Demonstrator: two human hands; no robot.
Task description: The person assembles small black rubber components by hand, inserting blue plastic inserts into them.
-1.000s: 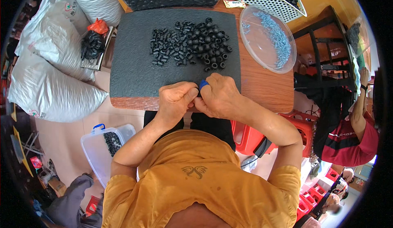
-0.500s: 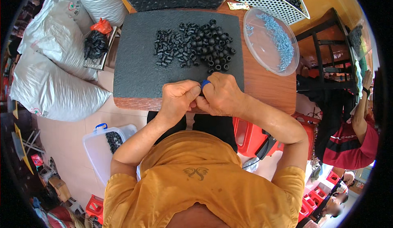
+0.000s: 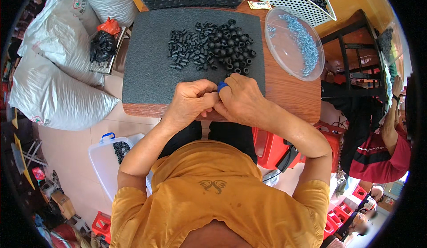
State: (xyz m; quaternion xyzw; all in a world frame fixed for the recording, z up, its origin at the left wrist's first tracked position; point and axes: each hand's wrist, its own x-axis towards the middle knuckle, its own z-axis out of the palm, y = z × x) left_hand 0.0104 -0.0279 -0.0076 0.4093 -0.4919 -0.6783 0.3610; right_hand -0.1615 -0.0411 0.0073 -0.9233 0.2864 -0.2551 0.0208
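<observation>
Brown wood-grain table (image 3: pixel 291 99) under a dark grey textured mat (image 3: pixel 144 65), two bare hands meeting at its near edge.
Left hand (image 3: pixel 190 101) and right hand (image 3: pixel 243 97), the latter with a blue band (image 3: pixel 222 86) around a finger, are drawn together at the fingertips; whether they pinch anything cannot be told, since the fingers hide the gap. Just beyond the grip, small black cylindrical pieces (image 3: pixel 181 50) lie against larger black, round, hollow pieces (image 3: pixel 231 45) on their right. Farther right of the grip, a clear round plastic tray (image 3: pixel 283 56) bears tiny pale-blue pieces (image 3: pixel 304 47). The step looks like close two-handed fingertip work; the next move seems to call for steady, well-aligned fingertips.
</observation>
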